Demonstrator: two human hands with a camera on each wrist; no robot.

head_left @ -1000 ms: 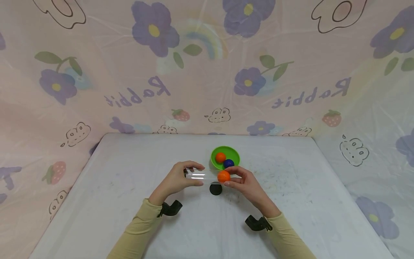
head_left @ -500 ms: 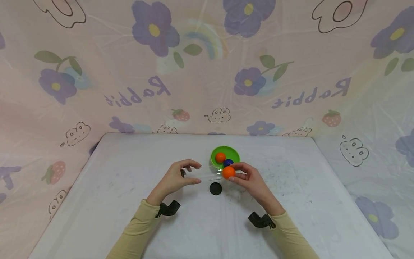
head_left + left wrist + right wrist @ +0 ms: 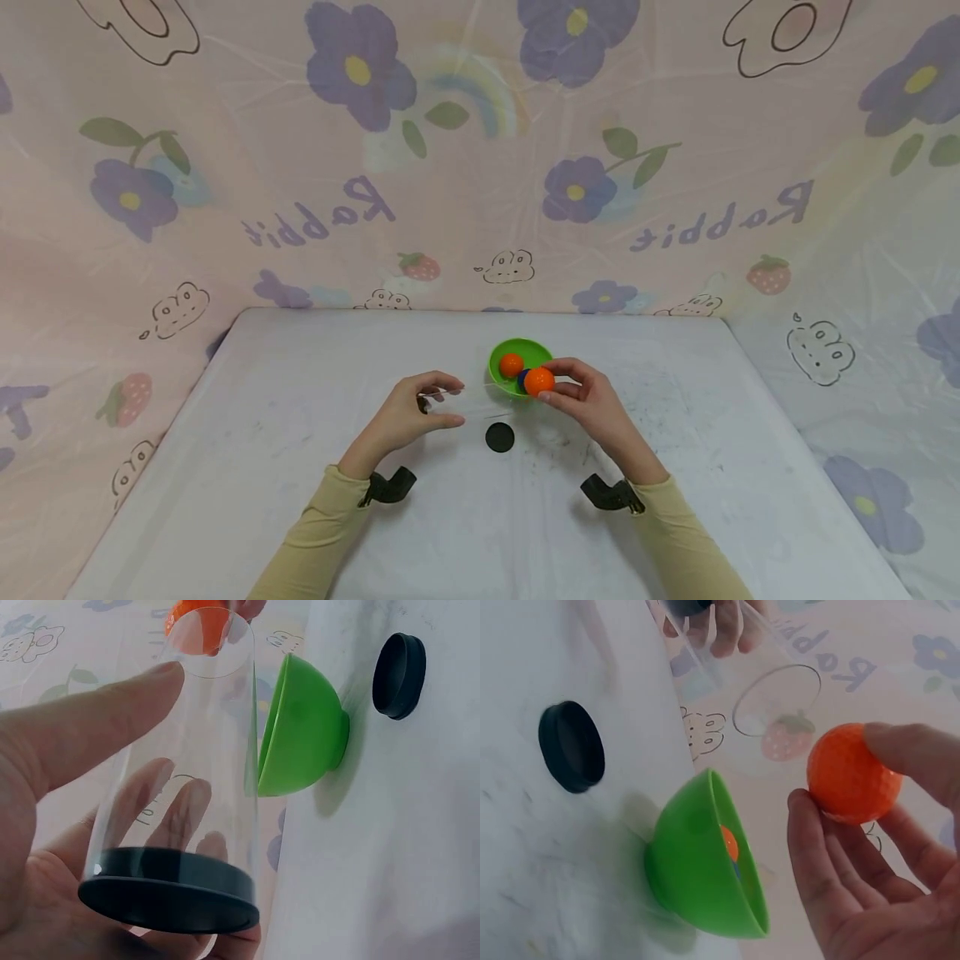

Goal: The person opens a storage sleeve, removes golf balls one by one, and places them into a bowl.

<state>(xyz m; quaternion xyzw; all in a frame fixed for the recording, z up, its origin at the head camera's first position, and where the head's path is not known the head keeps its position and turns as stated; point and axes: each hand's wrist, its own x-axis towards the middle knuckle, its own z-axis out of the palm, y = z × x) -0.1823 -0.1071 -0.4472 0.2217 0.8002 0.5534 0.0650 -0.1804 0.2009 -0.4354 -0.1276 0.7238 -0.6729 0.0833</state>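
My left hand point(image 3: 408, 408) grips a clear tube point(image 3: 217, 735), held roughly level above the table. A black cap point(image 3: 172, 889) closes the end near my palm, and the far end is uncapped. Between thumb and fingertips my right hand point(image 3: 596, 404) pinches an orange ball point(image 3: 847, 769) with a dimpled surface, outside the tube's mouth. In the head view this ball overlaps the front right of the green bowl point(image 3: 530, 350). Inside the bowl lie another orange ball point(image 3: 512, 365) and a dark blue ball point(image 3: 522, 381), the latter partly hidden by the held one.
A loose black cap point(image 3: 500, 437) lies on the white tabletop point(image 3: 480, 533) in front of the bowl. Behind the table hangs a patterned cloth point(image 3: 480, 167), which also runs along both sides. Black mounts point(image 3: 390, 485) sit on both wrists.
My right hand has drawn the orange ball away from the tube's open end, moving right and farther back over the bowl's edge. My left hand with the tube has shifted slightly left.
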